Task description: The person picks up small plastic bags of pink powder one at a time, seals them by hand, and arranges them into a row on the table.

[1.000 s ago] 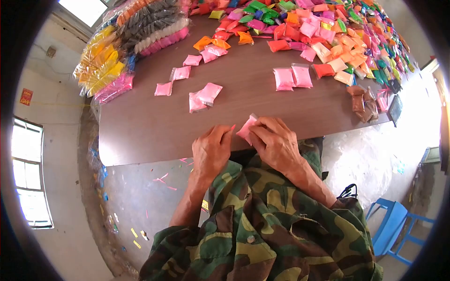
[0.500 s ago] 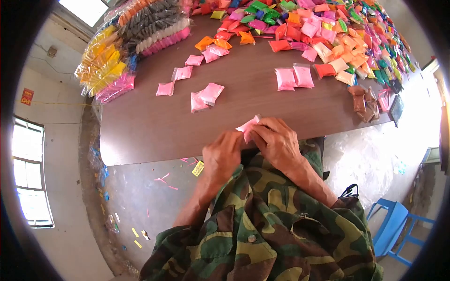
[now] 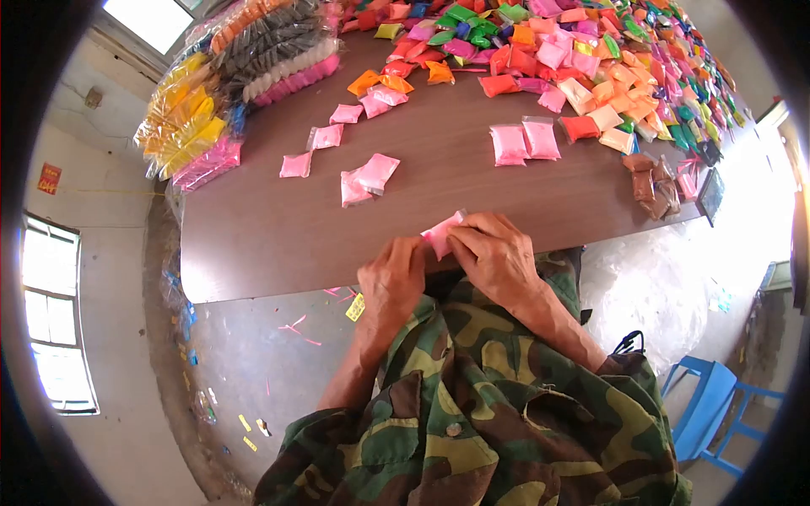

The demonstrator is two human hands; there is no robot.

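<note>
Between my two hands, at the near edge of the brown table [image 3: 278, 244], is a small pink packet [image 3: 442, 235] in clear plastic. My right hand [image 3: 492, 253] pinches its right side. My left hand [image 3: 393, 271] is closed at the packet's left end, its fingertips pressed together there. Beyond my hands lie two overlapping pink packets [image 3: 371, 178] on the left and a pair of pink packets [image 3: 525, 142] on the right. More pink packets [image 3: 327, 136] trail away toward the back left.
A large heap of colourful packets [image 3: 607, 76] covers the back right. Stacked bundles in clear bags [image 3: 194, 118] stand at the back left. Brown packets [image 3: 653, 185] lie near the right edge. A blue stool [image 3: 702, 405] and a clear plastic sheet [image 3: 645, 282] are on the floor at right.
My left hand has shifted slightly left and is less blurred. The pink packet stays between both hands, showing a little more of its face. The view has moved slightly.
</note>
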